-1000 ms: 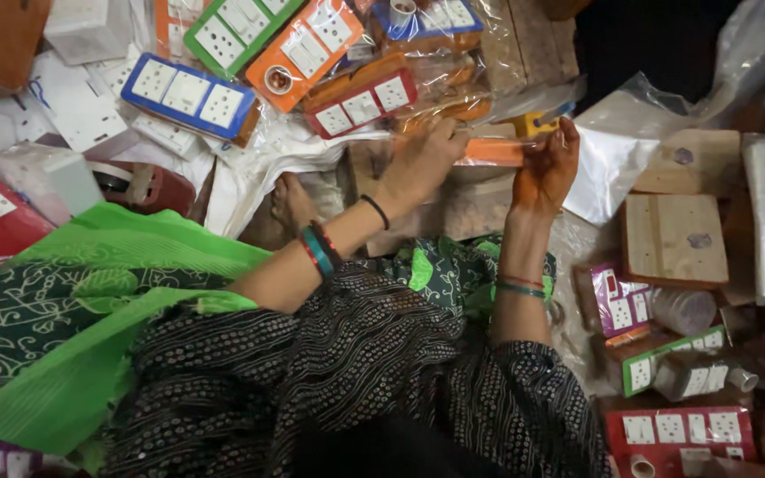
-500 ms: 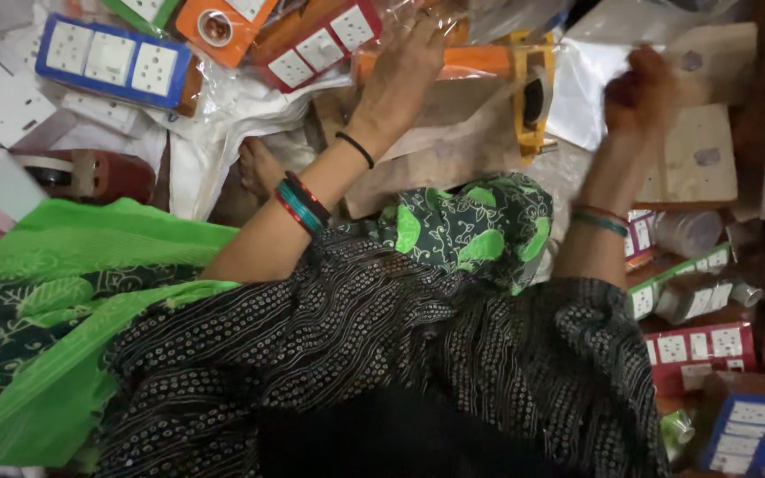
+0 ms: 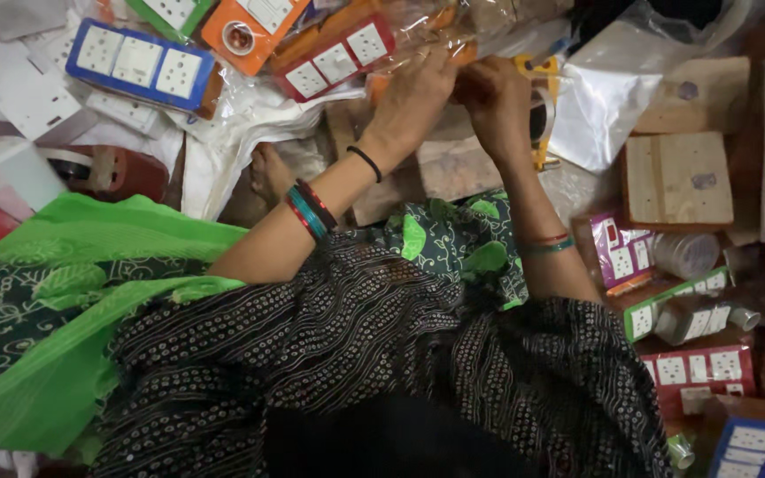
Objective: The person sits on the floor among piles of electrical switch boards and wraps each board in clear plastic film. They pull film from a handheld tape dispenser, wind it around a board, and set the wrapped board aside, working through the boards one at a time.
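Observation:
My left hand and my right hand meet at the top centre, fingers curled on a crinkled clear plastic wrap around an orange switch board. A red-edged socket board lies in the same plastic just left of my left hand. Just right of my right hand stands a yellow tape dispenser, partly hidden by the hand. What my fingertips pinch is hidden by the hands themselves.
A blue socket board and an orange one lie upper left. Wooden blocks, a white plastic bag and several packaged boards crowd the right. My bare foot and green cloth are in front.
My right hand has come back from the white bag on the right to meet the left hand. The view has shifted, so the boards sit lower and further right in the picture.

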{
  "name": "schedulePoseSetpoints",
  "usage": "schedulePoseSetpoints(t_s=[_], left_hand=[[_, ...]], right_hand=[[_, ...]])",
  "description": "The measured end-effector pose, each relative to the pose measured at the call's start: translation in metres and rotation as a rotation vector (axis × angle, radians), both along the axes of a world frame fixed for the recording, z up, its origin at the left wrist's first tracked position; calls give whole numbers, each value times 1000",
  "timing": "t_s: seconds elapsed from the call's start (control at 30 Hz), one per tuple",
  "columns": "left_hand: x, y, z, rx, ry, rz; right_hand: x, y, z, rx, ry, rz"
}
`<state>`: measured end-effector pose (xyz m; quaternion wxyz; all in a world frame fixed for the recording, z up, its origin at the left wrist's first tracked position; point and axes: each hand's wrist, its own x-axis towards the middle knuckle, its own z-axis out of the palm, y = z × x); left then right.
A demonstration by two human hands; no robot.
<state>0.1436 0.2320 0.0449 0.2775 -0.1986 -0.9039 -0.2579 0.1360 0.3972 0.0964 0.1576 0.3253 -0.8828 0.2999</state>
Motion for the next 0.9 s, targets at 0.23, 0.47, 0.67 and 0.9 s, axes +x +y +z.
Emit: schedulePoseSetpoints(t_s=[0.23, 0.47, 0.67, 0.9], left_hand=[[-13, -10, 13, 19, -236, -176], [1, 2, 30, -388, -68, -52], [39, 11, 32, -418, -125, 107], [42, -9, 4, -140, 139, 122]], right_hand=[[-12, 7, -12, -8, -72, -49], [-12, 23, 10, 80, -23, 136], [-8, 59, 21, 163, 14, 136], [-15, 121, -24, -23, -74, -103]])
